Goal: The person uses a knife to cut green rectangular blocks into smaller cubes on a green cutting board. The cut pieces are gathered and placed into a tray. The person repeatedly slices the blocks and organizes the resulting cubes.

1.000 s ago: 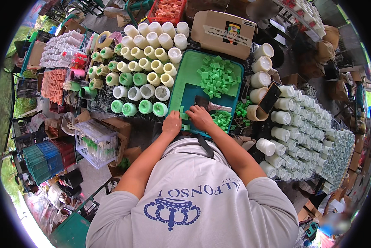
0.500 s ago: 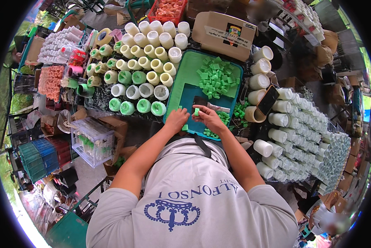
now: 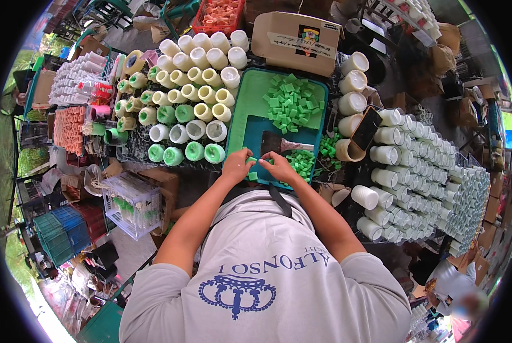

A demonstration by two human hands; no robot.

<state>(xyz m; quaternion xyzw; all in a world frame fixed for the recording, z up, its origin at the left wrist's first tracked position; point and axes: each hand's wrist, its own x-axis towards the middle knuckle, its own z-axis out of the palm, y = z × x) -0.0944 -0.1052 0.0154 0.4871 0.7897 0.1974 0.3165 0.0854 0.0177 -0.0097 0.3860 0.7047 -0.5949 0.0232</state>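
Over the near edge of a teal tray (image 3: 325, 103), my two hands are drawn close together. My left hand (image 3: 236, 166) pinches a small green foam-like piece (image 3: 251, 160), which shows at its fingertips. Facing it, my right hand (image 3: 278, 169) has its fingers pinched together on a small green bit; whether this is part of the same piece I cannot tell. One more green piece (image 3: 253, 176) shows just below the left fingers. In the tray lie a big heap of green blocks (image 3: 294, 104), a smaller heap of green bits (image 3: 300, 162) and a dark-handled tool (image 3: 272, 142) with a pale end.
Left of the tray stand rows of cream cups (image 3: 208, 95) and green-filled cups (image 3: 194, 151). On the right are several cream jars (image 3: 353, 103), a dark phone-like slab (image 3: 366, 128) and many clear-white glasses (image 3: 388, 154). A cardboard box (image 3: 296, 43) stands behind the tray.
My right hand has come left and lower, closer to the left hand, uncovering the dark-handled tool. The green block it held up is now largely hidden. The whole view has shifted slightly.
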